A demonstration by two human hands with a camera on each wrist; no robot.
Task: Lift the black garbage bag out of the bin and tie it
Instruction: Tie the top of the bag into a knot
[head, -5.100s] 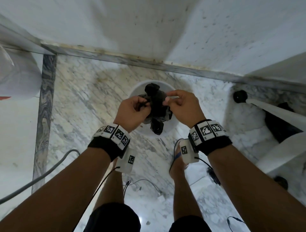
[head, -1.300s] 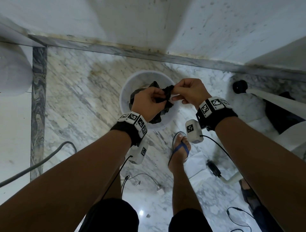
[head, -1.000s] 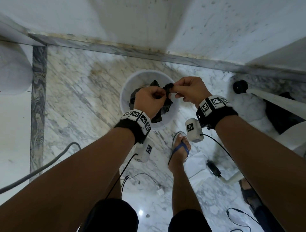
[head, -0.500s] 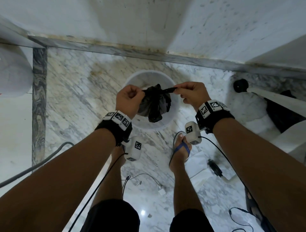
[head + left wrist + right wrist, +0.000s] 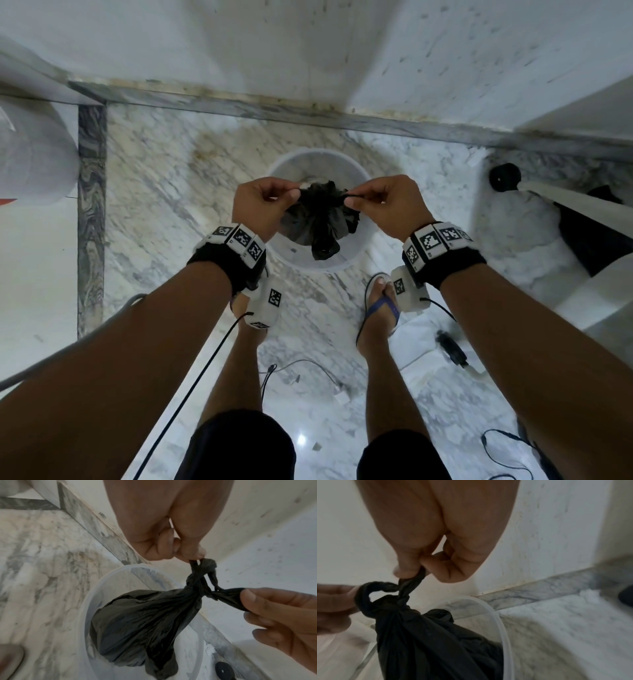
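Observation:
A small black garbage bag (image 5: pixel 317 219) hangs in the air above the round white bin (image 5: pixel 281 250), which stands on the marble floor. Its neck is twisted into a knot (image 5: pixel 200 586) with two tails. My left hand (image 5: pixel 263 202) pinches the left tail (image 5: pixel 194 562) between thumb and fingers. My right hand (image 5: pixel 380 202) pinches the right tail (image 5: pixel 414 580), and the two tails stretch apart sideways. The bag's (image 5: pixel 137 628) body bulges below the knot (image 5: pixel 402 599), and its lower tip dips inside the bin's rim (image 5: pixel 498 618).
A white wall and a grey marble skirting (image 5: pixel 308 113) run just behind the bin. A white chair base (image 5: pixel 561 205) with black casters stands at the right. Cables (image 5: pixel 301 366) lie on the floor near my sandalled feet (image 5: pixel 380 308). A grey hose (image 5: pixel 68 346) crosses the left.
My hands have moved apart, each pulling a tail outward, and the knot has drawn tighter. The bag has risen out of the bin and hangs between them.

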